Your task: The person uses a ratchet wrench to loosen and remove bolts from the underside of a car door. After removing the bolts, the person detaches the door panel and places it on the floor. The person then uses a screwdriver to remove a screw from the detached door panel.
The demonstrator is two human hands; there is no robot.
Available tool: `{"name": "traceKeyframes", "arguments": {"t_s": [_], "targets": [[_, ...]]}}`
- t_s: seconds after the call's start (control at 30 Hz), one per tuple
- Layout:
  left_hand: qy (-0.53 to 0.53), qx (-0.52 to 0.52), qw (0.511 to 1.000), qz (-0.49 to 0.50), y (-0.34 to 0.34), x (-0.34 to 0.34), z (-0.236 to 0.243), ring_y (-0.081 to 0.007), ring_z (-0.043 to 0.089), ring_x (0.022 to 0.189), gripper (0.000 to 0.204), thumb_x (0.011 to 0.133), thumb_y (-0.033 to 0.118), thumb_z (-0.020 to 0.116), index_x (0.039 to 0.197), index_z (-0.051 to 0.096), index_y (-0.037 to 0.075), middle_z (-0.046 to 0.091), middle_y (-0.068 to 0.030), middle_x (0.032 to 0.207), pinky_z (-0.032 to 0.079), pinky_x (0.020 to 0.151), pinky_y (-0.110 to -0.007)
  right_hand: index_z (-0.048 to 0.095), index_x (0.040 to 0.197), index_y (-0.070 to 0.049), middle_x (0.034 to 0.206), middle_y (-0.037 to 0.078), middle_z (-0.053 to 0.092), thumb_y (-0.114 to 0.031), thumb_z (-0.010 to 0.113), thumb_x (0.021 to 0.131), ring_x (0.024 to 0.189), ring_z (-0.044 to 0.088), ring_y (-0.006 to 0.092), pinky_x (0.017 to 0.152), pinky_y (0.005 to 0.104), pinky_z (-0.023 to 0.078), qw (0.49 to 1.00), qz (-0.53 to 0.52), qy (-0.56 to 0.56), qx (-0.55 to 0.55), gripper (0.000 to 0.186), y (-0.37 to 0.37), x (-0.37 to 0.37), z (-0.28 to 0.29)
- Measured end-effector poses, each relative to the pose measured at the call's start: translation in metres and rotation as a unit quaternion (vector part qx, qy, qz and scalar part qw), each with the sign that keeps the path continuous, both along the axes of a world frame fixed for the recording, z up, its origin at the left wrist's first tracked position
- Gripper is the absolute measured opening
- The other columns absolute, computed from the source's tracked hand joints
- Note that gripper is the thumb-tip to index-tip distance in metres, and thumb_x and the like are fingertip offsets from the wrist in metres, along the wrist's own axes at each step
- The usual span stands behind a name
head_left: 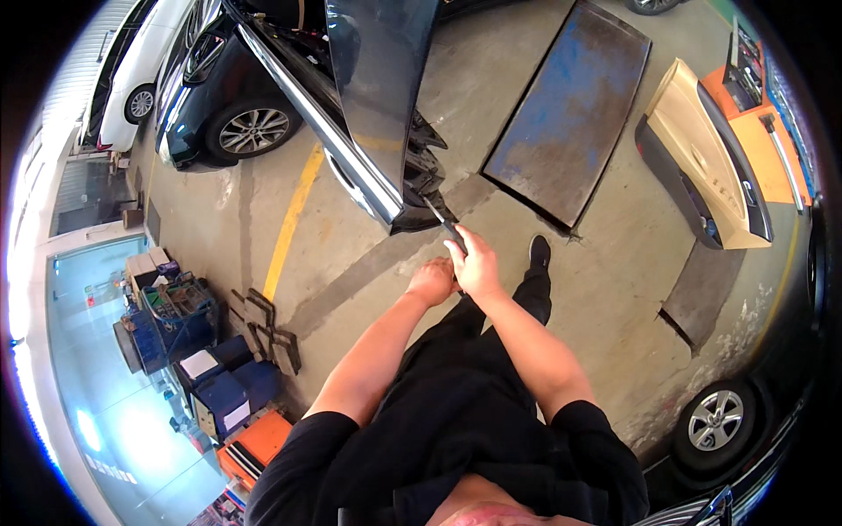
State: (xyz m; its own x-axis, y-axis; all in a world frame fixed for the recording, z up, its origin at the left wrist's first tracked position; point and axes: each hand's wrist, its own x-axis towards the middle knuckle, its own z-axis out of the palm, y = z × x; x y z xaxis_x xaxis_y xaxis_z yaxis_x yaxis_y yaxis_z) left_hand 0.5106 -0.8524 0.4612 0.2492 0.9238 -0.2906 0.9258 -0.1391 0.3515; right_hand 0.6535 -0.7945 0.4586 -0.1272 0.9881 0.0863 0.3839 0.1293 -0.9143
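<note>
A long screwdriver (pixel 437 214), with a thin metal shaft and a dark handle, sits in my right hand (pixel 476 264), whose fingers are wrapped round it. Its tip reaches the end of a dark car door (pixel 377 196) that stands ajar, at the corner below the window glass (pixel 379 74). My left hand (pixel 431 281) is curled closed right beside the right one, near the lower end of the handle. What its fingers hold, if anything, is hidden.
A removed beige door panel (pixel 693 149) leans by an orange tool cart (pixel 761 149) on the right. A blue-brown metal plate (pixel 570 114) lies in the floor ahead. Crates (pixel 180 311) and metal lift pads (pixel 263 329) are on the left. Another car's wheel (pixel 717 419) stands lower right.
</note>
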Motion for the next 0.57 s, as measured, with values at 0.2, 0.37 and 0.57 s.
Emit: {"name": "traceKeyframes", "arguments": {"t_s": [0.2,0.37,0.57], "targets": [[-0.518,-0.311,0.687,0.404,0.033,-0.021,-0.012,-0.012,0.052,0.072,0.038,0.105,0.04,0.059,0.121,0.066,0.006,0.061,0.0013,0.086,0.042,0.066,-0.029,0.036,0.159,-0.008,0.137,0.026,0.061,-0.023,0.068,0.1,0.117,0.065,0.044,0.097,0.0482,0.054,0.991,0.103,-0.037,-0.072,0.069,-0.001,0.017,0.024],[-0.57,-0.244,0.636,0.46,0.059,0.007,0.02,-0.0074,0.041,0.063,0.027,0.109,0.032,0.057,0.107,0.069,0.008,0.047,0.0059,0.074,0.034,0.059,-0.026,0.021,0.163,-0.001,0.15,0.029,0.05,-0.027,0.07,0.096,0.138,0.05,0.0473,0.116,0.0514,0.043,0.967,0.119,-0.209,-0.087,0.087,0.016,0.034,0.062],[-0.581,-0.227,0.619,0.477,0.052,0.014,0.024,-0.0053,0.034,0.059,0.025,0.109,0.028,0.058,0.102,0.068,0.006,0.039,0.0073,0.071,0.028,0.055,-0.024,0.058,0.135,0.002,0.136,0.019,0.06,-0.008,0.079,0.088,0.123,0.062,0.03,0.097,0.0379,0.057,0.953,-0.001,0.18,0.243,0.053,0.035,0.127,0.339]]}}
